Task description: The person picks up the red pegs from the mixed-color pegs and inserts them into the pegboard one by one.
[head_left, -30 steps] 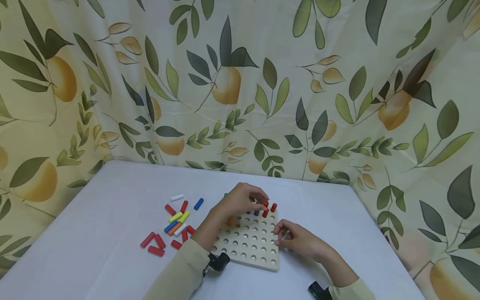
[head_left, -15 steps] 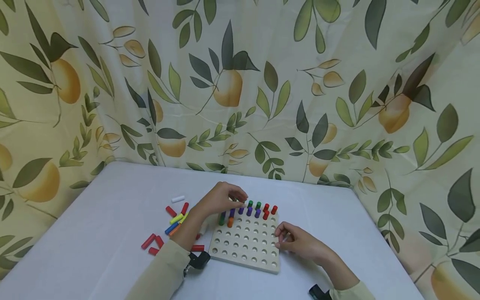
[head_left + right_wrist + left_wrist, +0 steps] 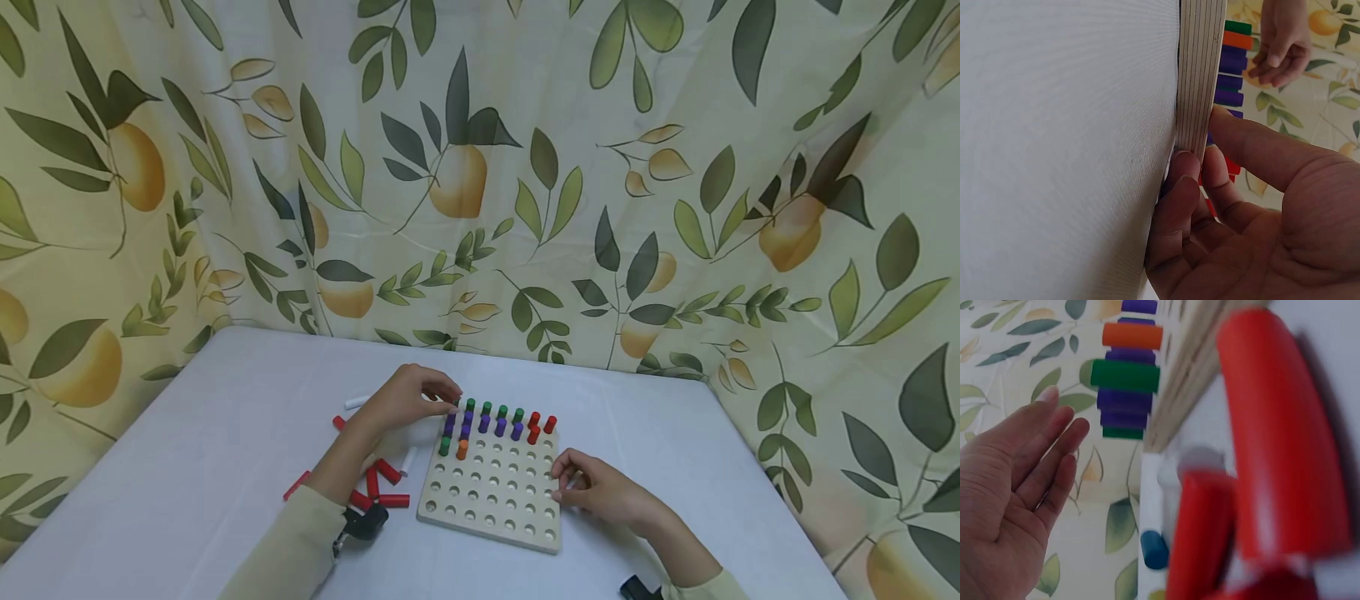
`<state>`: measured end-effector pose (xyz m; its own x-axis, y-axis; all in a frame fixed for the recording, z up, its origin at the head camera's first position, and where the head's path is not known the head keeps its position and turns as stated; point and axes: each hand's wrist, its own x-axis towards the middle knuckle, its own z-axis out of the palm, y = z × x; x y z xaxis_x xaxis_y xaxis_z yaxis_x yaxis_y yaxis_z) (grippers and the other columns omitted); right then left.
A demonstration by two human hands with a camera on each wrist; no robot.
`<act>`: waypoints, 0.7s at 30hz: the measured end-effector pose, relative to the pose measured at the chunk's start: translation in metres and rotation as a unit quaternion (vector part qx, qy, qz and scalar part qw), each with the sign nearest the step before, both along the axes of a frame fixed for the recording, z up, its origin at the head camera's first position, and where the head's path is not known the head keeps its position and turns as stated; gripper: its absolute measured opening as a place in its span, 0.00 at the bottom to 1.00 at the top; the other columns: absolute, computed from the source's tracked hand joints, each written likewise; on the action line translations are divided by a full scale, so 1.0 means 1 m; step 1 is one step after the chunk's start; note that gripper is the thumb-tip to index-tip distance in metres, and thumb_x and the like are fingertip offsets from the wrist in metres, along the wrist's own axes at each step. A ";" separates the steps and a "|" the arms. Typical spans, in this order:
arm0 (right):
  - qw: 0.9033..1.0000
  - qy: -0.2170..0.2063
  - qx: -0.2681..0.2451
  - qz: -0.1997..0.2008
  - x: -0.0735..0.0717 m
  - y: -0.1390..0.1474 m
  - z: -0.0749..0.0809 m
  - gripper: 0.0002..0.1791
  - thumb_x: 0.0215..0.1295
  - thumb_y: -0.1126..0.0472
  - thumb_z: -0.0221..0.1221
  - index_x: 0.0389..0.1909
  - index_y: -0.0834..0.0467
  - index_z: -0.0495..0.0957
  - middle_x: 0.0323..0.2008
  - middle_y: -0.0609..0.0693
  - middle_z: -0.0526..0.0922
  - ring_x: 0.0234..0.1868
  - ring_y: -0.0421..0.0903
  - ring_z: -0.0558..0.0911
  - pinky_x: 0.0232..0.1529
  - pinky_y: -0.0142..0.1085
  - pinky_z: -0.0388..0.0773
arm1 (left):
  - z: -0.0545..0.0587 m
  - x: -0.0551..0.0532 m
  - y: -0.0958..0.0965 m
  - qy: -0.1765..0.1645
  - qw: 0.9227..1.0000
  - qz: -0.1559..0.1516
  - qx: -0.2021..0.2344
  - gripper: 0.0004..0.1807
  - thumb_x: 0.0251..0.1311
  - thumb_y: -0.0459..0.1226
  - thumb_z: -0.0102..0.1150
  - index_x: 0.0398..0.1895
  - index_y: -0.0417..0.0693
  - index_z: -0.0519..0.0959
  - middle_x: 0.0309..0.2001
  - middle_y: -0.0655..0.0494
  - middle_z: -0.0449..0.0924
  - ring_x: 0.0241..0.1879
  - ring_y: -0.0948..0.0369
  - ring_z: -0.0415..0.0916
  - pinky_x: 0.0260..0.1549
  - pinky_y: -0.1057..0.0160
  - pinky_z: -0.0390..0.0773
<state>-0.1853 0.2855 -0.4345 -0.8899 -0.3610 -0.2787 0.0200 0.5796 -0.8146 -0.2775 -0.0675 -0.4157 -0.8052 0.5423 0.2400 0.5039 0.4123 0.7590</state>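
A pale wooden pegboard (image 3: 499, 514) lies on the white table, its far rows filled with upright pegs. Green pegs (image 3: 487, 408) and purple pegs (image 3: 484, 425) stand toward the back, an orange peg (image 3: 462, 451) at the left and red pegs (image 3: 551, 425) at the right. My left hand (image 3: 405, 402) hovers at the board's far left corner; the left wrist view shows its fingers extended, holding nothing. At the board's right edge, my right hand (image 3: 603, 489) grips the side, thumb at the upper edge and fingers curled against it in the right wrist view.
Loose red pegs (image 3: 393, 501) and a white peg (image 3: 408, 461) lie left of the board, partly hidden by the left forearm. Another white peg (image 3: 356, 402) lies farther back. A leaf-patterned curtain (image 3: 480, 208) hangs behind the table.
My left hand has moved left across the back rows, from the red pegs to the far left corner, uncovering the green and purple pegs. The right hand stays at the board's edge.
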 end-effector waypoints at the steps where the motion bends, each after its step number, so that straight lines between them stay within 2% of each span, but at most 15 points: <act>1: 1.000 0.001 0.000 0.000 0.000 0.000 0.000 0.16 0.66 0.59 0.71 0.48 0.57 0.75 0.38 0.53 0.76 0.34 0.49 0.71 0.29 0.33 0.71 | 0.000 0.000 -0.003 0.004 1.000 -0.001 -0.002 0.12 0.61 0.33 0.74 0.47 0.41 0.88 0.42 0.56 0.89 0.42 0.64 0.84 0.49 0.59 0.82; 6: 1.000 0.002 0.008 -0.004 0.000 0.000 0.001 0.16 0.66 0.59 0.71 0.48 0.56 0.76 0.38 0.52 0.76 0.34 0.49 0.72 0.29 0.33 0.71 | -0.005 0.002 -0.020 0.011 1.000 0.007 -0.011 0.11 0.61 0.33 0.74 0.46 0.43 0.88 0.40 0.59 0.88 0.41 0.64 0.84 0.47 0.57 0.83; 10: 1.000 0.000 0.011 -0.008 0.001 0.000 0.001 0.16 0.66 0.59 0.70 0.48 0.56 0.76 0.38 0.52 0.76 0.34 0.49 0.71 0.30 0.33 0.71 | -0.010 0.003 -0.035 -0.010 1.000 0.021 -0.017 0.11 0.61 0.33 0.74 0.47 0.43 0.88 0.40 0.59 0.88 0.42 0.64 0.83 0.50 0.54 0.82; 16: 1.000 -0.003 0.006 -0.005 0.003 -0.001 0.001 0.16 0.66 0.60 0.70 0.49 0.57 0.75 0.39 0.52 0.76 0.34 0.49 0.71 0.30 0.33 0.71 | -0.012 0.009 -0.060 -0.036 0.997 0.057 -0.031 0.12 0.61 0.34 0.74 0.48 0.45 0.89 0.42 0.59 0.88 0.44 0.61 0.82 0.51 0.52 0.81; 21: 1.000 -0.001 0.008 -0.008 0.002 -0.002 0.000 0.16 0.66 0.60 0.70 0.48 0.57 0.76 0.38 0.52 0.76 0.34 0.49 0.72 0.30 0.32 0.72 | -0.012 0.011 -0.081 -0.037 0.995 0.086 -0.040 0.12 0.62 0.35 0.74 0.49 0.46 0.89 0.42 0.62 0.88 0.45 0.59 0.83 0.49 0.55 0.82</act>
<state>-0.1832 0.2835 -0.4348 -0.8952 -0.3418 -0.2861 0.0307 0.5929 -0.8047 -0.2667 -0.1488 -0.4274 -0.9016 0.4097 0.1387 0.3648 0.5482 0.7526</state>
